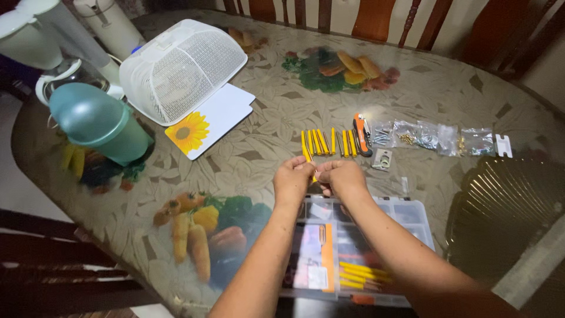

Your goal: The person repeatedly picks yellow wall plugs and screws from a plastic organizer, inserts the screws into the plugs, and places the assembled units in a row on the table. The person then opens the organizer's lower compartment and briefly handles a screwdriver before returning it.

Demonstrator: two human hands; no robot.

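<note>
My left hand (292, 176) and my right hand (340, 175) meet above the table, both pinching one thin yellow stick-like part (306, 154) between their fingertips. Just beyond them a row of several similar yellow parts (325, 142) lies on the tablecloth beside an orange folding tool (362, 134). Under my forearms sits a clear plastic compartment organizer box (412, 213) with more yellow parts (362, 275) in a front compartment.
Small clear bags of screws (435, 139), a metal bracket (382, 159) and a white plastic clip (502, 145) lie to the right. A white mesh food cover (182, 69), a sunflower card (206, 121), a teal jug (97, 122) and thermoses stand at left. Wooden chairs ring the table.
</note>
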